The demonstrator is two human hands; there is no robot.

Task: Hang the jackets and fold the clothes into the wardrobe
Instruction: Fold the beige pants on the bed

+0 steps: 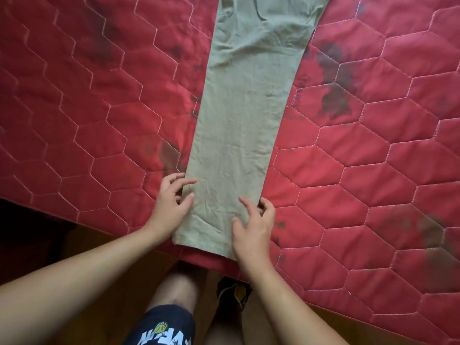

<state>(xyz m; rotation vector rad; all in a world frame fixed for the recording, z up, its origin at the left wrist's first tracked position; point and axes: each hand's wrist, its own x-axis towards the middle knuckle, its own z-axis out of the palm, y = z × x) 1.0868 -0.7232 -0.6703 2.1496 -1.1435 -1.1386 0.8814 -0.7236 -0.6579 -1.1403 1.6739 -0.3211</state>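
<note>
Lying flat, trousers (239, 125) — top cut off

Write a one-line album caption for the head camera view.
Left hand and right hand at the hem end of khaki trousers laid flat on a red quilted mattress.

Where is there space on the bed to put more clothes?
Bare mattress lies left of the trousers and right of them. It is crowded only at the near hem, where the left hand and right hand rest.
</note>
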